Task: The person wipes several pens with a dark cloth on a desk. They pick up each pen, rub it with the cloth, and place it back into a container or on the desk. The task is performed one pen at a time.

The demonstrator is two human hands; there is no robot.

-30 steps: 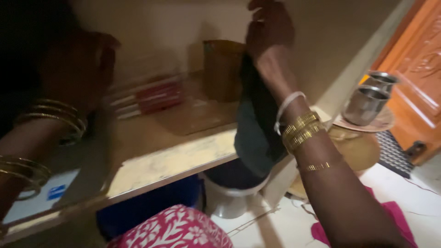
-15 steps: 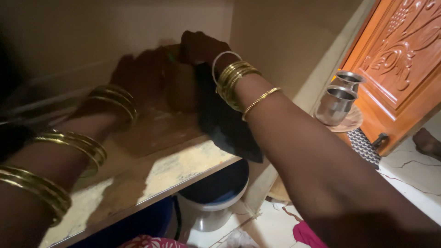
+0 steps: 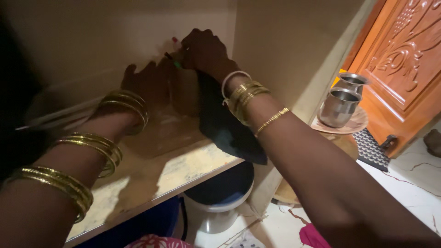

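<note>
Deep inside a dim stone shelf (image 3: 183, 170) recess, the right hand (image 3: 202, 50) is closed on a dark cloth (image 3: 225, 128) that hangs from the wrist down over the shelf edge, and it pinches small red and green things against the back wall. The left hand (image 3: 147, 85) lies flat and open just beside it. Judging by this, the reach is made and nothing is lifted out yet. Steel tumblers (image 3: 342, 101) stand well apart by the carved door (image 3: 404, 59).

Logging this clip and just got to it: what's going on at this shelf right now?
A person reaches both hands deep into a shelf recess. The right hand is at the back wall, a dark cloth hanging below its wrist over the shelf edge. The left hand rests beside it near a brownish container. Two steel cups stand on a plate to the right.
</note>
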